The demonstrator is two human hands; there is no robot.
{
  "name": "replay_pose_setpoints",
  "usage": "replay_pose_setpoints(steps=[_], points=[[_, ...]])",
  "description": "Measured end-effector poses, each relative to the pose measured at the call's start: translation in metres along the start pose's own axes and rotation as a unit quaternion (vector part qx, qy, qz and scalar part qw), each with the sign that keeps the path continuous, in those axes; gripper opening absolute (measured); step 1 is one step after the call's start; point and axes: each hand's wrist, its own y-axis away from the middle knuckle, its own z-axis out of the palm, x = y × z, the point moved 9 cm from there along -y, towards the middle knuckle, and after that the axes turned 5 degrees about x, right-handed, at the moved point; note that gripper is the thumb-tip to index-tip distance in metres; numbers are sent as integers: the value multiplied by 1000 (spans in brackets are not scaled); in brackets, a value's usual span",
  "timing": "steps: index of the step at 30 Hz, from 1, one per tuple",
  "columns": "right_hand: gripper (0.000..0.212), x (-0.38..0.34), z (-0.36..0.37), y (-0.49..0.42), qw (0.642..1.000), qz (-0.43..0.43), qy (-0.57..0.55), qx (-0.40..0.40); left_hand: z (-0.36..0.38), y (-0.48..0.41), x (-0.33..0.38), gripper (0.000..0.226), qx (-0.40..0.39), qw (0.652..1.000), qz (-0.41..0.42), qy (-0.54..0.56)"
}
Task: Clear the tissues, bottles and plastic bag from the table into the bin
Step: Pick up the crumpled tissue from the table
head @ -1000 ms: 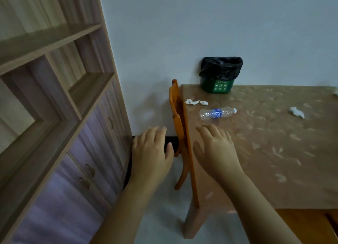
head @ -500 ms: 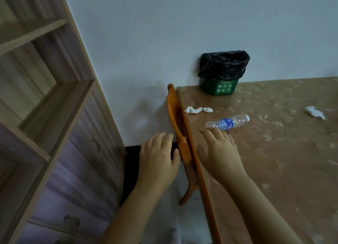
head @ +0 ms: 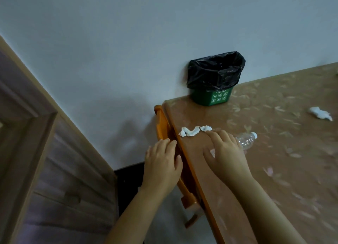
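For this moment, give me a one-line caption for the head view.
Right hand reaches over a plastic bottle toward crumpled tissues near the black-lined green bin.

A plain pale wall (head: 128,42) fills the upper part of the view, evenly and dimly lit, with soft shadows low down near the table's far left corner. A wooden cabinet (head: 45,161) stands against it on the left, with a light frame and greyish-purple panelled fronts. On the right is a brown table (head: 274,170) with a faint pale leaf pattern, its far edge meeting the wall. An orange chair (head: 162,126) stands pushed against the table's left edge. Between the cabinet and the chair, a dark skirting strip (head: 128,176) runs along the foot of the wall above a pale floor (head: 164,216).
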Motion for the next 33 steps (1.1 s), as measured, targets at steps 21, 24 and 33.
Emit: replay_pose_setpoints(steps=[21, 24, 33], points=[[32, 73, 107, -81, 967, 235, 95, 26, 129, -190, -17, 40, -126, 960, 239, 73], [24, 95, 119, -91, 960, 262, 91, 30, 157, -205, -5, 40, -157, 950, 261, 63], [34, 156, 180, -109, 956, 285, 59, -28, 237, -230, 14, 39, -290, 929, 227, 27]])
